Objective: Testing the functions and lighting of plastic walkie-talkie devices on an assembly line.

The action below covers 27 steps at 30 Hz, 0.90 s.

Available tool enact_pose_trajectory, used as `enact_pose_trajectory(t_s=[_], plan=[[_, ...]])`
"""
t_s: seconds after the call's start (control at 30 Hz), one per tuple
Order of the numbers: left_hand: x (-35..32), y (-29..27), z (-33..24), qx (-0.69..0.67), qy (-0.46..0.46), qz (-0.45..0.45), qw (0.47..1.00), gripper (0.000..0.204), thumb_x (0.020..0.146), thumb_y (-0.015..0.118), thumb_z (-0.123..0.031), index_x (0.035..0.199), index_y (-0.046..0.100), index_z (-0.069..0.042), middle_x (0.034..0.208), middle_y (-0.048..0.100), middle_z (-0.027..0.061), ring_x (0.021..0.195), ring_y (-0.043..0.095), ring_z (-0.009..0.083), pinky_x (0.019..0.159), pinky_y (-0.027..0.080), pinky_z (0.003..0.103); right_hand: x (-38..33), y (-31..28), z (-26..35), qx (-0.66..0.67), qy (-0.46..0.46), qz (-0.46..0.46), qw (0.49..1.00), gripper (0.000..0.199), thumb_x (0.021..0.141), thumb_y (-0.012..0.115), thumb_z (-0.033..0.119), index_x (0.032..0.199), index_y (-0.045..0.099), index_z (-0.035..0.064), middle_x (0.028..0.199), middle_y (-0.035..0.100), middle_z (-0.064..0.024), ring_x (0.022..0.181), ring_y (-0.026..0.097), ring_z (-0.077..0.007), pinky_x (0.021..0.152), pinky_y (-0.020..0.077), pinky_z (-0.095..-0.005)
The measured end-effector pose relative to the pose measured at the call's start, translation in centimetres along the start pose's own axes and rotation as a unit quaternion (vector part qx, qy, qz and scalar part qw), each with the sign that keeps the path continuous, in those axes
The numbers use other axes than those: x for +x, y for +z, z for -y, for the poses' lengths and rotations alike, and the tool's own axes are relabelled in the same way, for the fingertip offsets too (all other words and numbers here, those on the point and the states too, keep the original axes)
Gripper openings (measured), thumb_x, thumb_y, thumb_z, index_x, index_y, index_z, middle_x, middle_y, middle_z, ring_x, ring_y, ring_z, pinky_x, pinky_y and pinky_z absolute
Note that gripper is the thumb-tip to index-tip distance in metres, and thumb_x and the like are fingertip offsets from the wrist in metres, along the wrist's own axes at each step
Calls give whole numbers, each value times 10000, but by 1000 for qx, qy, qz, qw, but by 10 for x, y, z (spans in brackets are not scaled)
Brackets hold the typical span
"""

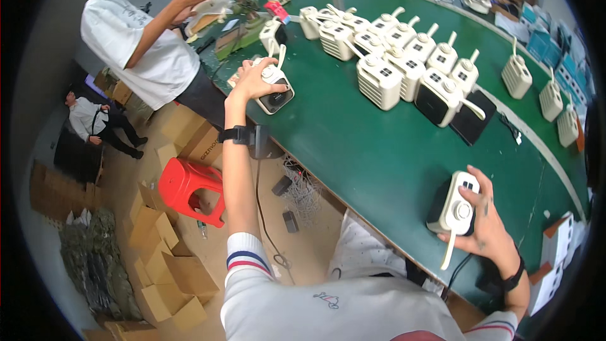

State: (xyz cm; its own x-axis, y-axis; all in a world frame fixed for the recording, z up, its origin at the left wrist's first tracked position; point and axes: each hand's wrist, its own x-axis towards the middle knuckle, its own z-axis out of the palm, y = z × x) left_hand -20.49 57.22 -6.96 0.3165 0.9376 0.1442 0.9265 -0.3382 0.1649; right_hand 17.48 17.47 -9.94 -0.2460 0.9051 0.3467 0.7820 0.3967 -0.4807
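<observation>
My left hand (254, 82) is closed round a small cream box-shaped device (275, 102) at the table's left edge. That device has a black front panel, a round knob and a strap. At the near right, my right hand (489, 224) grips a second cream device (456, 201) from its right side, fingers and thumb at its two ends. Its top shows a round knob and dark square buttons, and a cream strap (449, 251) sticks out toward me. Both devices look to be on or just above the green table (360, 158).
Several similar devices (379, 82) stand grouped at the far middle, others (517, 77) farther right. A black flat pad (472, 120) and a short cable (511, 129) lie behind. A co-worker (145, 44) stands at the left. A red stool (192, 189) and cardboard boxes (161, 246) occupy the floor.
</observation>
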Motion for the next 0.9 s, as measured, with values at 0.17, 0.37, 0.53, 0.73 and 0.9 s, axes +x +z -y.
enact_pose_trajectory(t_s=[0.17,0.37,0.53,0.73,0.9], plan=[[-31,11,-70,30,-11,-21,999,759,574,780,-565,1238,570,-261,1256,413,230,1206,393,436,963,359,588,4,-4,-10,13,-13,6,1000,878,664,828,336,1363,358,90,1409,251,-315,1243,379,-497,1001,396,-498],[-105,9,-189,14,-37,-42,998,621,755,621,-632,1219,577,-222,1207,455,257,1103,473,478,920,408,548,7,-19,-12,50,17,19,998,789,701,798,349,1343,417,97,1408,316,-256,1245,398,-455,1002,398,-456],[-157,13,-235,-14,-14,-34,999,676,723,570,-664,1209,617,-196,1207,428,248,1109,419,439,864,387,574,1,-16,21,-220,78,-5,972,682,681,758,445,1172,552,19,1172,491,-255,908,536,-405,785,452,-451],[-198,22,-290,-25,27,-46,998,576,861,456,-587,1227,585,-162,1128,450,283,1041,395,384,759,373,526,-46,-13,40,-357,302,10,884,576,828,663,344,1288,510,32,1118,560,-253,811,548,-396,716,448,-429],[-204,16,-297,7,-7,-41,999,579,852,452,-620,1221,581,-192,1012,477,231,959,420,353,562,447,490,-20,-29,60,-471,97,-64,875,397,865,619,482,1034,624,124,623,631,-46,464,582,-233,467,439,-332]])
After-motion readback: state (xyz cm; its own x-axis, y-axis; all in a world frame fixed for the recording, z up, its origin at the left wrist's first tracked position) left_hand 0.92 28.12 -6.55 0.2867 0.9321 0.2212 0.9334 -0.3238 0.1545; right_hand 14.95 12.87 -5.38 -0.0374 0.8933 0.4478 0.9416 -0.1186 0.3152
